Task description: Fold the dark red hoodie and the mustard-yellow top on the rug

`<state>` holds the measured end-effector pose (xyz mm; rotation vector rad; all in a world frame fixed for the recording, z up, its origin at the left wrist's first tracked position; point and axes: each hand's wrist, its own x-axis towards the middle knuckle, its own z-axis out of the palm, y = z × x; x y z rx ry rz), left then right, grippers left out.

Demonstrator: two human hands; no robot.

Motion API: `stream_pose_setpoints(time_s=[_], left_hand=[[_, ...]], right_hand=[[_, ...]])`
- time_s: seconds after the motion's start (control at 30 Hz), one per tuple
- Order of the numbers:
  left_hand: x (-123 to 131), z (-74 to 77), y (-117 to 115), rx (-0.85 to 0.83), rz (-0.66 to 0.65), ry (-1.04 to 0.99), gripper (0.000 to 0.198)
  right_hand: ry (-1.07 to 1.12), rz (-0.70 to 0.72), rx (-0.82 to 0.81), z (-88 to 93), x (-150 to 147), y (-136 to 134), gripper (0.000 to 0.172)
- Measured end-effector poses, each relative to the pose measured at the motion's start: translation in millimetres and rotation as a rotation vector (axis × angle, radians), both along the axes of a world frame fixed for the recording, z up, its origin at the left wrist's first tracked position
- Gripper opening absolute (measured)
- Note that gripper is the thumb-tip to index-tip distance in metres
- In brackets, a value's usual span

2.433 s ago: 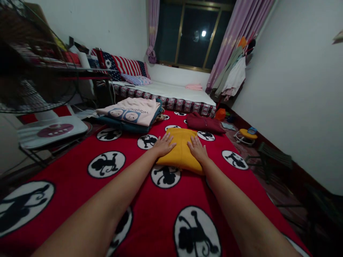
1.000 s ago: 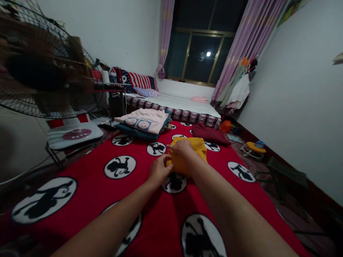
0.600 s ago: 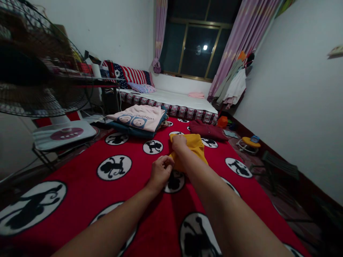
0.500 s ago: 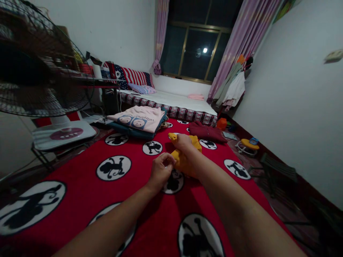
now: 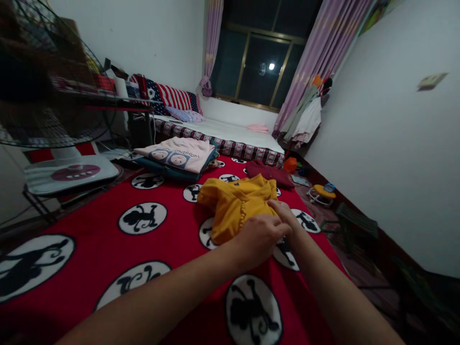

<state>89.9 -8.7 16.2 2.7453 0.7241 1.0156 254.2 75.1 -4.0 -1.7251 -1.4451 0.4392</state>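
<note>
A yellow garment with a ruffled front lies spread on the red blanket, its short sleeve toward the left. My left hand is at the garment's near right edge, its fingers curled; what they hold, if anything, is hidden. Just beyond it, my right hand touches the right side of the yellow cloth with its fingertips bent onto it. The two hands overlap. A dark red folded garment lies behind the yellow one.
Folded clothes with a pink top lie at the back left of the blanket. A fan stands at the left. Behind is a bed; on the right are a yellow stool and a dark chair.
The yellow garment has gone from bunched to spread out, reaching further left. My left hand has moved right, and my right hand has moved right and nearer, so they now overlap.
</note>
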Motion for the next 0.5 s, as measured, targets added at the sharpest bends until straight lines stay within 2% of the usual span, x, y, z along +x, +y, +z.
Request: stream_pose_setpoints(time_s=[0.1, 0.17, 0.27, 0.37, 0.43, 0.5], left_hand=[[3.3, -35.0, -5.4, -0.073, -0.043, 0.076, 0.028], [-4.5, -45.0, -6.4, -0.085, -0.031, 0.067, 0.026], [-28.5, -40.6, 1.2, -0.123, 0.093, -0.025, 0.021], [-60.6, -28.3, 23.1, -0.213, 0.410, -0.152, 0.036], [-80.6, -23.7, 43.5, -0.360, 0.580, -0.209, 0.047], [-94.9, -23.6, 65.0, -0.600, 0.600, -0.278, 0.056]], right_hand=[[-0.040, -0.104, -0.072, -23.2, 30.0, -13.2, 0.007], [-0.074, -0.171, -0.041, -27.3, 43.6, -15.0, 0.020], [-0.150, -0.151, 0.043, -23.6, 46.8, -9.5, 0.031], [-0.228, -0.081, 0.064, -21.1, 35.2, -0.7, 0.031], [-0.244, -0.110, 0.025, -23.4, 27.3, 5.7, 0.034], [-0.235, -0.155, -0.032, -28.1, 23.0, 12.7, 0.035]])
